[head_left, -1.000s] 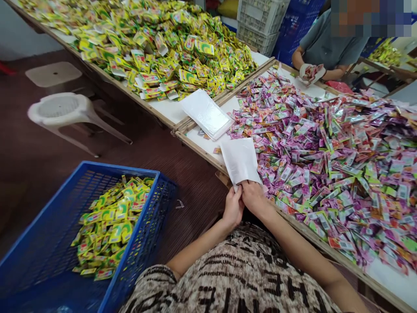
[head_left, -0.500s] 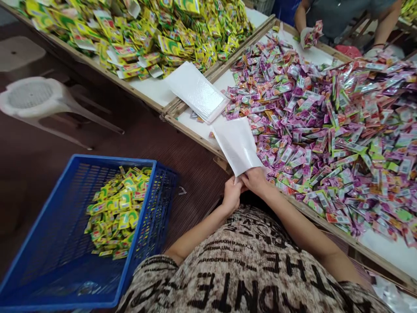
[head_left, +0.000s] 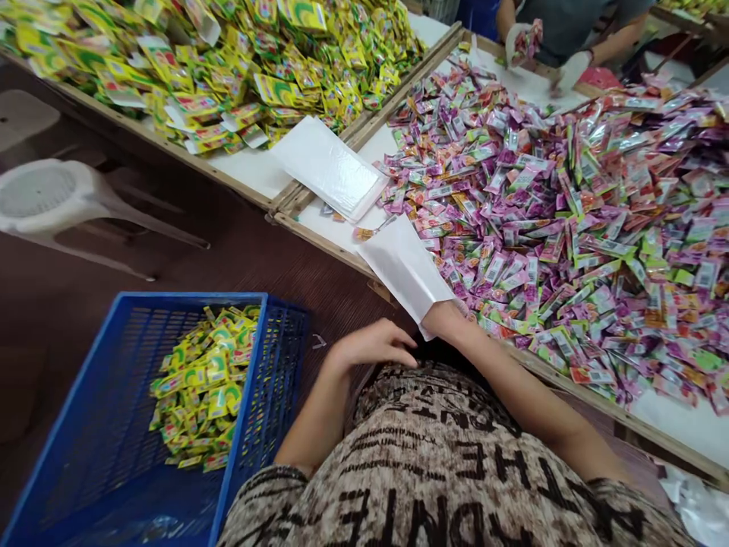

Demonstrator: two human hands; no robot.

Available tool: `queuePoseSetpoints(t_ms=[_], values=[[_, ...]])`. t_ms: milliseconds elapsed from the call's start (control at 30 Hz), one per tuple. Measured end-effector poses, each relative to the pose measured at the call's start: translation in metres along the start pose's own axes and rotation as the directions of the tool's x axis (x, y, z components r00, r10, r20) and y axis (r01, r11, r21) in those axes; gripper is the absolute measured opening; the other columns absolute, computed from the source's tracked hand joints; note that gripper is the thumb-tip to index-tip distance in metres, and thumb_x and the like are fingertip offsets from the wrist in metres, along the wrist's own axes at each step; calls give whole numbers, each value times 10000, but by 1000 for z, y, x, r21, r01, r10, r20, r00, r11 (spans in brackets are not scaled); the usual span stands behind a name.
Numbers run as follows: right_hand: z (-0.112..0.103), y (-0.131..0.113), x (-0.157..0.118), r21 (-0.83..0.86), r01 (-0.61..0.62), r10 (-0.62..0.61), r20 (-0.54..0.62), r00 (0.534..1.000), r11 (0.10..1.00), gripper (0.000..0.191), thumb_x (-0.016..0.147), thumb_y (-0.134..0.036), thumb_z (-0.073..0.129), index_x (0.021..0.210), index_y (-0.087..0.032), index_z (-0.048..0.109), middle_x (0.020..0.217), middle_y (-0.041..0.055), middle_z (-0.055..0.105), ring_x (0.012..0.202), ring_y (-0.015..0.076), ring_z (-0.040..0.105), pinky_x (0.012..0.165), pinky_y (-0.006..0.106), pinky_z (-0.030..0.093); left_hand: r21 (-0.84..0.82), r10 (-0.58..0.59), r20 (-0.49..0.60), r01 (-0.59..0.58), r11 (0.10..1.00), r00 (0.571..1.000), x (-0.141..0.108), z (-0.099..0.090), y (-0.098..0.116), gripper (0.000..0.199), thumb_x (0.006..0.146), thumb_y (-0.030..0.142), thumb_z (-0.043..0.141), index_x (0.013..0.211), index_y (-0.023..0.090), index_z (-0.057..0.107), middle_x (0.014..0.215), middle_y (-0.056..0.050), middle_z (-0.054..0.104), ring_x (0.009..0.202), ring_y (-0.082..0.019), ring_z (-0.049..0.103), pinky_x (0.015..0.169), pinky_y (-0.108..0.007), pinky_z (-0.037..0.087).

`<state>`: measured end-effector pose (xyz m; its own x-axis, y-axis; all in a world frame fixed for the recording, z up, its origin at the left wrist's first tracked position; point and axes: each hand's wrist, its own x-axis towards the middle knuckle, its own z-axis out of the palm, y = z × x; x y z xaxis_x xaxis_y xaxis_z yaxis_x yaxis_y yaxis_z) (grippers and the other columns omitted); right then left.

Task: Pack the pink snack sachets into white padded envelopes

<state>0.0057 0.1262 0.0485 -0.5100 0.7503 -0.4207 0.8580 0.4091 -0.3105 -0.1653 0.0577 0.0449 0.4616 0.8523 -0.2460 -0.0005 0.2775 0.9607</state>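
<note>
My right hand is inside the mouth of a white plastic bag, so its fingers are hidden. The bag slants over the wooden edge of the table, its far end lying by the heap of small purple and pink packets. Just left of the bag's mouth, my left hand is held in the air with fingers apart and nothing in them. Beyond the bag lies a stack of flat white bags, resting partly over the wooden divider.
Yellow-green packets are heaped on the far-left table. A blue plastic crate with more yellow packets stands on the floor at left, below a white stool. Across the table, a person's gloved hand holds some packets.
My left hand has let go of the bag's mouth and drawn back to the left. My right hand has slid into the bag. The person opposite has moved a gloved hand inward.
</note>
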Motion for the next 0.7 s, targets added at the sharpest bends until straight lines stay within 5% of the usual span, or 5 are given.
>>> queuePoseSetpoints(t_ms=[100, 167, 333, 567, 700], values=[[12, 27, -29, 110, 174, -139, -268, 953, 979, 318, 965, -173, 427, 1174, -146, 665, 1256, 153, 641, 1217, 256, 553, 1020, 395, 463, 290, 289, -466, -165, 943, 836, 24, -45, 29, 250, 825, 443, 706, 906, 225, 799, 906, -64, 780, 878, -256, 718, 853, -376, 549], [22, 47, -52, 192, 343, -202, -518, 831, 919, 332, 972, -154, 377, 1127, -182, 668, 1159, 118, 681, 1114, 228, 602, 971, 395, 487, 594, 498, -505, -135, 793, 705, 61, -60, 33, 354, 959, 433, 521, 1184, 247, 721, 1220, -88, 716, 1195, -269, 622, 1080, -472, 419], [29, 80, -67, 350, 168, 173, -758, 629, 922, 186, 965, -263, 478, 980, -200, 652, 947, 86, 669, 928, 231, 597, 828, 378, 483, 962, 483, -77, -63, 267, 872, 126, -60, 2, 500, 939, 445, 552, 1414, 289, 543, 1602, -97, 363, 1523, -367, 173, 1187, -655, 17], [10, 88, -10, 519, 33, 291, -530, 796, 854, 361, 858, -505, 578, 691, -185, 593, 751, 64, 631, 782, 213, 564, 756, 333, 437, 954, 560, -225, 64, 292, 797, 120, -52, 4, 540, 985, 487, 431, 1427, 187, 506, 1546, -168, 434, 1485, -324, 301, 1197, -584, 161], [5, 91, -15, 801, -49, 375, -224, 899, 597, 463, 864, -567, 526, 581, -201, 509, 491, -12, 465, 472, 129, 404, 517, 275, 320, 956, 549, -240, 96, 278, 801, 145, -26, 0, 534, 986, 505, 411, 1382, 174, 552, 1513, -174, 478, 1485, -354, 291, 1194, -655, 34]])
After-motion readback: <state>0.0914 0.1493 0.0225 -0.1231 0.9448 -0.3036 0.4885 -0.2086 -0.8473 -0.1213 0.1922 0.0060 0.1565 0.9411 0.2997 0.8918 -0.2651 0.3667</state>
